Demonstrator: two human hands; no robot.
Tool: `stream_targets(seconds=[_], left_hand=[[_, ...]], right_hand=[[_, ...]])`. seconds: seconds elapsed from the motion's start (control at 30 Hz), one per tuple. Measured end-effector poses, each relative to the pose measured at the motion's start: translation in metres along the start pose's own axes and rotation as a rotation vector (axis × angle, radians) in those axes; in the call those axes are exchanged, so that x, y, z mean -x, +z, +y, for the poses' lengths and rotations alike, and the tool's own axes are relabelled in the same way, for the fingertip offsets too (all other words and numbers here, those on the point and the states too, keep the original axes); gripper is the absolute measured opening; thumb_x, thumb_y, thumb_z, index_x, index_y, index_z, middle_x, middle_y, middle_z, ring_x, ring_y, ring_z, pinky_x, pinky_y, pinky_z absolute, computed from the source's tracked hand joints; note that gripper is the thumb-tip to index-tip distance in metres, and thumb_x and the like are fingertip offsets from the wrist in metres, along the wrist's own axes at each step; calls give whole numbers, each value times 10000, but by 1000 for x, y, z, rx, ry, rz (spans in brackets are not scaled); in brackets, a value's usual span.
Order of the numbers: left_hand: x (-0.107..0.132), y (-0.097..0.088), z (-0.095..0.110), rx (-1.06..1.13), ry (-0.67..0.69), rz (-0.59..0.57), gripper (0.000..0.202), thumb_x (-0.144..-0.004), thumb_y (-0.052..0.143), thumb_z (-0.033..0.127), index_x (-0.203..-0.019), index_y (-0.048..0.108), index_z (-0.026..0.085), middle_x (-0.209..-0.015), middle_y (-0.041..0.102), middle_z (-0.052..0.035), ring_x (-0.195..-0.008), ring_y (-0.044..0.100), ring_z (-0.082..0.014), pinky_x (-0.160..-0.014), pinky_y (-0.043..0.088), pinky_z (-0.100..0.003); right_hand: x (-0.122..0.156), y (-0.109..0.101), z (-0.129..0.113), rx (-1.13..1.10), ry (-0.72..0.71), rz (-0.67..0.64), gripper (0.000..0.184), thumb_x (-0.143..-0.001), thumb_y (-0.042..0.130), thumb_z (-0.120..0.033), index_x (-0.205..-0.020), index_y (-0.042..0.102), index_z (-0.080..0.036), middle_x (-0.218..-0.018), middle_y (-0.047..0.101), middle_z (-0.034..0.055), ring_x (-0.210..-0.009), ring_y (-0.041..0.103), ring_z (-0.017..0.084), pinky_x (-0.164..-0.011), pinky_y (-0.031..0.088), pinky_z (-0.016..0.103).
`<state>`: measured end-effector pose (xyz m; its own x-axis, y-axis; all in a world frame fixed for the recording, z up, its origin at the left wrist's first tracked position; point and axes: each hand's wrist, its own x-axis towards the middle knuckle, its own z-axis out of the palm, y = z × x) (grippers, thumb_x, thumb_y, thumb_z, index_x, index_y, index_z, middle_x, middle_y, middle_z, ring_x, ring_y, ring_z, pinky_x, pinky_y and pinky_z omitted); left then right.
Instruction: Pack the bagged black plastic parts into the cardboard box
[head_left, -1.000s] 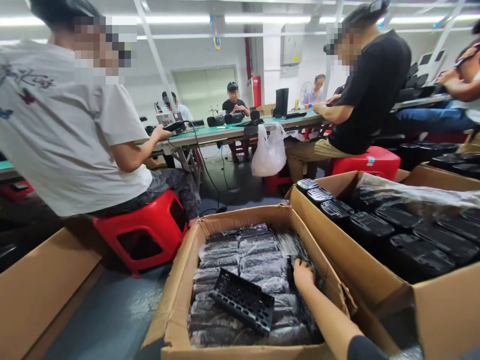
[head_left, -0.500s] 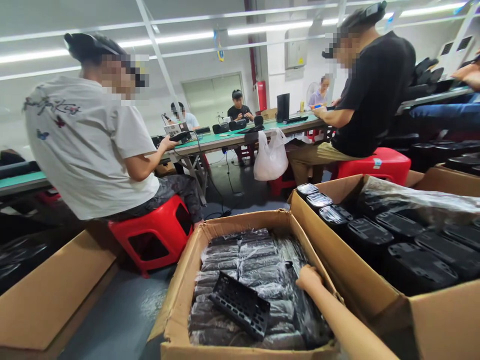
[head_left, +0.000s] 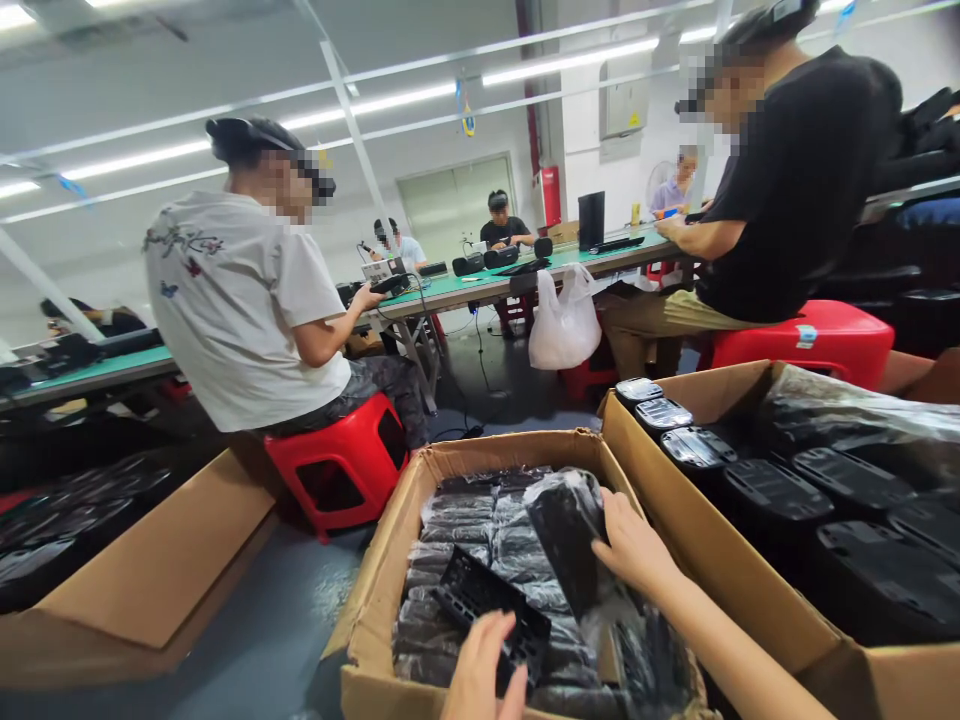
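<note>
Right hand (head_left: 634, 545) holds a plastic-wrapped black block (head_left: 566, 530) above a cardboard box (head_left: 480, 448). Left hand (head_left: 480, 670) touches a black slotted panel (head_left: 491, 620) on wrapped stacks (head_left: 450, 550), grip unclear

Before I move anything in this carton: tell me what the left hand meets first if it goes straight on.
The black slotted plastic panel lying on the wrapped stacks; the left hand is right at its near edge, possibly already touching, though depth is unclear.
</note>
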<state>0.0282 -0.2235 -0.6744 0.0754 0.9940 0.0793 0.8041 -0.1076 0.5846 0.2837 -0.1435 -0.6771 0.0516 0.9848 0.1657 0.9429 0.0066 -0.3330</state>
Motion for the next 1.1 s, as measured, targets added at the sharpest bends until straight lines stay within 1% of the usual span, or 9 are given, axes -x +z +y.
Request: stream_targets(seconds=[0.1, 0.23, 0.33, 0.4, 0.7, 0.77, 0.87, 0.97, 1.1], left_hand=[[-35, -3, 25, 169, 136, 102, 387, -727, 474, 267, -1108, 501, 203, -1164, 517, -67, -1116, 434, -194, -973, 331, -377], [-57, 15, 39, 235, 125, 6, 319, -662, 544, 203, -978, 578, 186, -1026, 597, -65, -983, 526, -185, -902, 394, -353], [-55, 39, 34, 224, 110, 36, 100, -683, 519, 171, -711, 615, 179, -787, 631, -37, -782, 578, -158, -746, 453, -296], [-51, 50, 28, 177, 98, 78, 115, -705, 504, 183, -632, 592, 180, -689, 615, -23, -689, 569, -149, -663, 446, -272], [-44, 66, 9, 149, 15, 141, 172, -760, 425, 201, -634, 542, 184, -644, 558, -18, -632, 533, -139, -614, 414, -247], [-47, 67, 4, 196, -77, 111, 115, -717, 454, 141, -742, 563, 168, -733, 562, -27, -631, 534, -126, -603, 425, -238], [-54, 66, -1, 183, -61, -38, 274, -650, 479, 66, -883, 589, 159, -882, 562, -53, -689, 546, -121, -636, 438, -237], [-58, 62, -2, 138, 25, -142, 183, -670, 479, 95, -722, 639, 165, -753, 579, -38, -710, 547, -141, -691, 430, -265], [-58, 60, 0, 127, 44, -131, 188, -713, 445, 131, -667, 625, 165, -689, 574, -34, -677, 535, -144, -673, 421, -268]], right_hand=[[20, 19, -1, -120, -194, -42, 625, -613, 412, -139, -1213, 278, -28, -1197, 382, 200, -1145, 375, 256, -944, 321, 350], [44, 44, -1, -233, -272, -209, 674, -537, 403, -112, -1206, 327, -74, -1221, 387, 156, -1161, 365, 224, -973, 293, 327], [54, 51, 3, -306, -247, -291, 688, -518, 396, -110, -1203, 335, -104, -1245, 375, 138, -1171, 358, 210, -982, 276, 327], [58, 52, 7, -363, -230, -317, 680, -521, 396, -111, -1198, 336, -116, -1231, 389, 130, -1159, 370, 202, -977, 277, 321], [59, 67, 15, -448, -183, -362, 583, -548, 427, -160, -1130, 398, -145, -1134, 456, 116, -1097, 410, 223, -950, 293, 348], [60, 72, 18, -456, -205, -359, 578, -541, 429, -159, -1118, 415, -122, -1138, 455, 131, -1109, 392, 230, -963, 274, 355], [61, 75, 21, -491, -233, -349, 584, -531, 421, -145, -1115, 425, -115, -1155, 448, 136, -1133, 365, 234, -980, 246, 366], [61, 75, 23, -512, -236, -345, 575, -528, 419, -142, -1102, 432, -116, -1130, 460, 132, -1113, 380, 233, -974, 256, 366], [60, 75, 24, -517, -239, -350, 551, -535, 422, -141, -1086, 433, -119, -1095, 468, 123, -1082, 403, 221, -961, 276, 350]])
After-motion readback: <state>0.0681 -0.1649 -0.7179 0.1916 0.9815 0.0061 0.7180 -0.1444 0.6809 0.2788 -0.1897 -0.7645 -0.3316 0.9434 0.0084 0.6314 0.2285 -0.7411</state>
